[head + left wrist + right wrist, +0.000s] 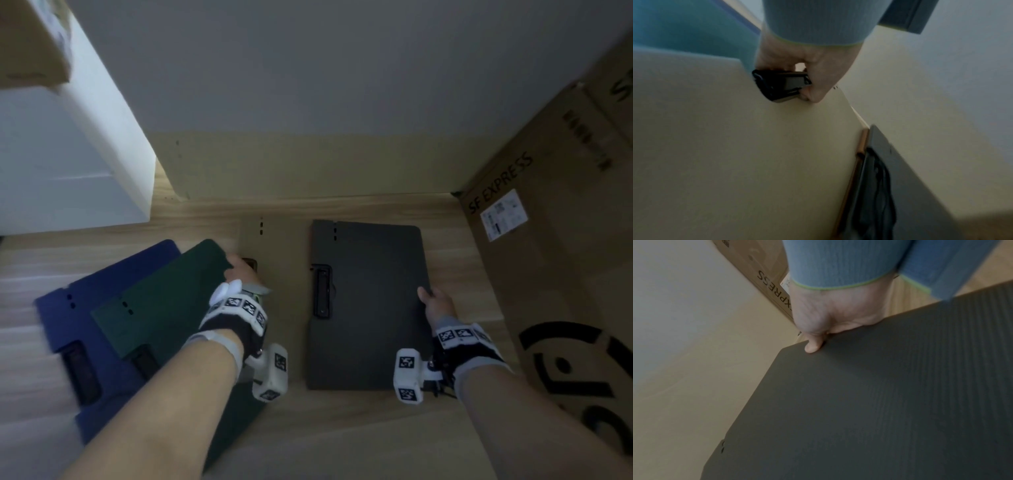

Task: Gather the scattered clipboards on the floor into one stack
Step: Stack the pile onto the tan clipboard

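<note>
Several clipboards lie on the wooden floor. At the left, a green clipboard (164,301) overlaps a blue clipboard (61,308). A beige clipboard (281,246) lies in the middle and a dark grey clipboard (370,301) to its right. My left hand (239,267) pinches the beige board's black clip (781,86) at the green board's corner (684,29). My right hand (435,301) grips the grey board's right edge, thumb on top (813,347), fingers hidden beneath.
A large SF Express cardboard box (548,240) stands close on the right. A white cabinet (68,171) is at the left. A tan panel (308,164) runs along the foot of the wall behind. Bare floor (342,428) lies in front of the boards.
</note>
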Tool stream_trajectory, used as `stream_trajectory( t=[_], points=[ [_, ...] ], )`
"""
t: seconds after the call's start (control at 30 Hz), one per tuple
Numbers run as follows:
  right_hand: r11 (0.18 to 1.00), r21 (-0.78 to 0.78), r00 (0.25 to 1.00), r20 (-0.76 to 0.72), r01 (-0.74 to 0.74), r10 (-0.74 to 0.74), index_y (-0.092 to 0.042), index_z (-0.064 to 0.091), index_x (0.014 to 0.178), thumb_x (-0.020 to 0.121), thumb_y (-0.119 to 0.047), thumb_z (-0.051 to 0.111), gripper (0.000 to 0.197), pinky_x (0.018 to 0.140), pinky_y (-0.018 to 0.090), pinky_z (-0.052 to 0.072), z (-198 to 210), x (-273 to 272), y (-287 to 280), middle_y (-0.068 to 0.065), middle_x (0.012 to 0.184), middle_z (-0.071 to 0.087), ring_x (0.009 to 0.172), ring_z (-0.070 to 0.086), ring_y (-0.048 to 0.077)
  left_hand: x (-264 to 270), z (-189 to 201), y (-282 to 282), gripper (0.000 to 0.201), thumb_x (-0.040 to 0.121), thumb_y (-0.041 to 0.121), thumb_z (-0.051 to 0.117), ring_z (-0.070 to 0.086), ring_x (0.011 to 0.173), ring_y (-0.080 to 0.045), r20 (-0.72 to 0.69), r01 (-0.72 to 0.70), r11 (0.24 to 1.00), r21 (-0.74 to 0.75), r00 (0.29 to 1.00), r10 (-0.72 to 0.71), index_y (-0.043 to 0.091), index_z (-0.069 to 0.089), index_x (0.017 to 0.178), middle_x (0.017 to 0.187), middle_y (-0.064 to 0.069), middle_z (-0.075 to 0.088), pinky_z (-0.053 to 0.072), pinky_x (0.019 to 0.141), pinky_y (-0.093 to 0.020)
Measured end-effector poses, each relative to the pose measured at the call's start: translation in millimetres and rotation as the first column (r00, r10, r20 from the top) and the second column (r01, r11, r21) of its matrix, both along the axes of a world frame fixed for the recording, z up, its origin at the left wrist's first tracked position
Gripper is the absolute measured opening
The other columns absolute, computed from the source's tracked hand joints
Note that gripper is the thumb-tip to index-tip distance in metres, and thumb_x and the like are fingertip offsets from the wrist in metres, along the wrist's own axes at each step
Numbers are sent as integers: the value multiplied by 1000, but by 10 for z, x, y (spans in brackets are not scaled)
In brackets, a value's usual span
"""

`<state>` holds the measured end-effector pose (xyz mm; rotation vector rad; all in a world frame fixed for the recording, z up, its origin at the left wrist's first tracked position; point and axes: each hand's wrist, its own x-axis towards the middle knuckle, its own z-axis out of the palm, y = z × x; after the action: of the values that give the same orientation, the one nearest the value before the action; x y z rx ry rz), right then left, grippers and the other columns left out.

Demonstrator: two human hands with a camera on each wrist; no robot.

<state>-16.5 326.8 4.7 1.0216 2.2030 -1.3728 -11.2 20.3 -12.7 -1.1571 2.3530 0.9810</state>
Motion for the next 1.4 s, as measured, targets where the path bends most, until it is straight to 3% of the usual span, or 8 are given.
stream_trajectory(
  t=[0.27,0.47,0.7,0.87,1.1,1.23,1.3,1.4],
  points=[
    [1000,6,999,-21,-25,25,4,48,131,98,-19,42,40,101,45,39,-35,-19,37,23,134,53,121,51,39,-41,236,-809,67,88,3,60,47,130,-38,-59,-67,998,11,996,67,0,26,146,141,-26,46,39,106,-41],
    [999,3,998,-34,-51,51,5,50,129,98,-17,42,39,88,36,39,-80,-13,11,24,132,55,119,53,39,-41,379,-1316,73,75,1,71,49,122,-42,-23,-29,999,-21,999,28,-2,35,139,133,-30,49,44,102,-48],
    [990,-40,991,-5,-132,132,1,48,131,99,-20,39,39,98,43,42,-173,14,-264,22,132,55,119,54,38,-53,445,-681,85,88,5,63,31,140,-35,35,100,986,136,994,-106,2,8,152,154,-21,24,32,112,-38],
    [989,-82,991,36,-124,128,-2,37,142,100,-19,36,45,110,45,35,-181,1,-297,20,144,44,130,44,37,23,262,-83,76,84,8,67,43,133,-35,41,146,981,125,988,-152,2,23,146,145,-22,42,37,109,-38],
    [955,-251,977,99,-158,187,-12,31,146,96,-37,41,57,114,48,28,-216,3,-206,10,151,36,138,36,34,37,179,420,68,89,18,62,38,134,-36,94,246,969,9,965,-246,7,26,146,148,-22,32,35,109,-40],
    [942,-245,964,75,-229,254,-6,40,141,93,-23,52,51,108,54,38,-302,11,-164,17,142,49,126,50,37,-60,164,462,25,91,19,58,52,116,-31,108,259,966,-26,961,-255,1,52,107,125,-21,49,46,96,-28],
    [940,-242,961,76,-242,267,-6,40,140,92,-14,54,51,107,54,39,-323,20,-158,19,138,51,124,52,39,-132,172,473,38,94,20,55,58,97,-22,96,270,962,32,957,-272,6,37,64,100,-18,55,45,71,-14],
    [941,-222,956,86,-255,279,-7,41,140,90,-12,57,53,106,54,40,-323,9,-180,18,139,52,122,53,38,-184,221,510,47,92,17,58,61,108,-25,128,348,937,-30,931,-342,14,27,55,77,-9,52,36,72,-22]
  ],
)
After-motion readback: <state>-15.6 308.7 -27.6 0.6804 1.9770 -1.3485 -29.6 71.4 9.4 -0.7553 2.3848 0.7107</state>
